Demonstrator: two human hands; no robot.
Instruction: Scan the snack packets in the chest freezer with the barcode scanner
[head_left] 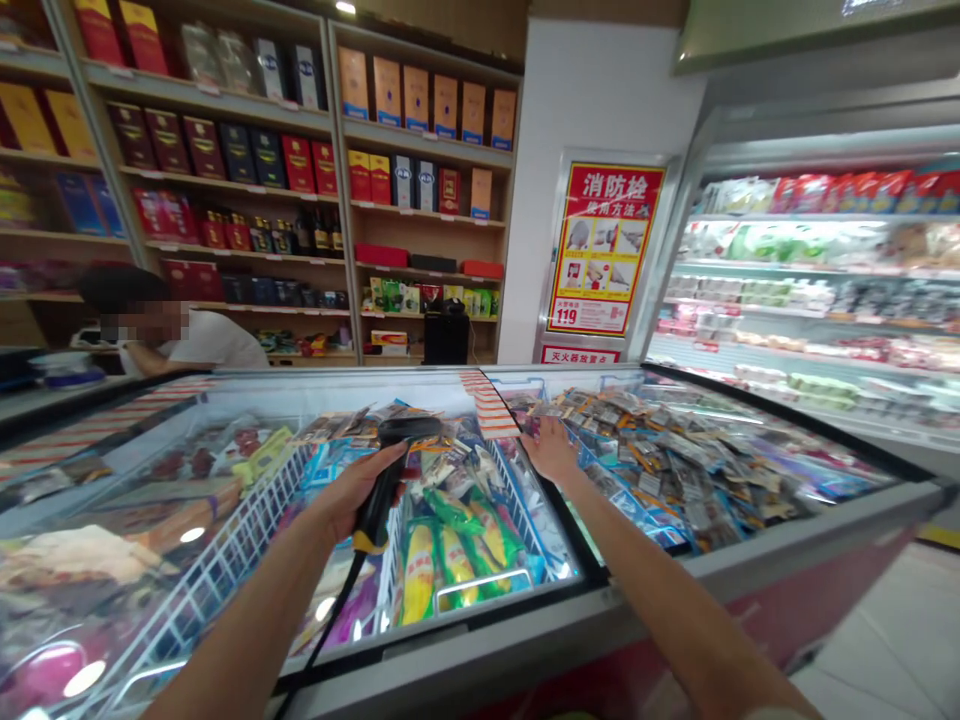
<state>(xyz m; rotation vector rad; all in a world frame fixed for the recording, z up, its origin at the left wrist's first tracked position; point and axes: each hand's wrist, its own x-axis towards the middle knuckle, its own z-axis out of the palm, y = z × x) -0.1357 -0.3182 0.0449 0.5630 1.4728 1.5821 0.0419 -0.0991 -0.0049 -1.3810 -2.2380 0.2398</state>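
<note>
My left hand [367,490] is wrapped around the handle of a black barcode scanner [384,490] with yellow trim. Its head points away from me over the chest freezer, and a black cord hangs from the grip. My right hand [551,450] lies at the dark edge where the sliding glass lids meet, fingers forward and slightly apart, holding nothing that I can see. Below the scanner, under glass, are yellow and green corn packs [450,560] in a white wire basket [386,590]. Right of my right hand lies a heap of small wrapped packets [675,460].
The freezer's grey front rim [465,650] runs before me. Striped tape [491,405] marks the lid. A person in a white top [217,340] leans at the left. Behind stand shelves of boxes [292,165], a red fire-hydrant poster [606,250] and a lit refrigerated display [817,270].
</note>
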